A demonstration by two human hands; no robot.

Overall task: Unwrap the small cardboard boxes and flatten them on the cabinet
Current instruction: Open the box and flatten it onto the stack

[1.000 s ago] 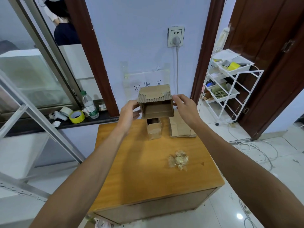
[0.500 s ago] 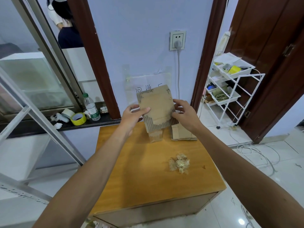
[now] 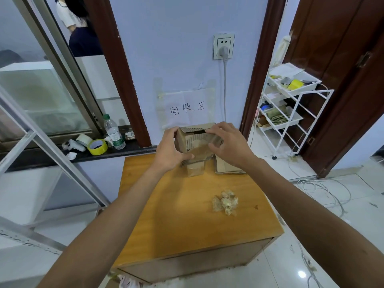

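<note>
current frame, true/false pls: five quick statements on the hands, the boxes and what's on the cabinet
1. The left hand and the right hand both grip the cardboard box. True.
2. The tape wad lies on the floor. False: it lies on the cabinet.
3. A flattened cardboard stack lies on the cabinet, right of the held box. True.
4. The yellow tape roll sits on the cabinet. False: it sits on the window sill.
5. The wall socket is empty. False: a plug sits in it.

yellow tape roll (image 3: 97,146) beside water bottle (image 3: 113,132) on ledge (image 3: 41,157).
</note>
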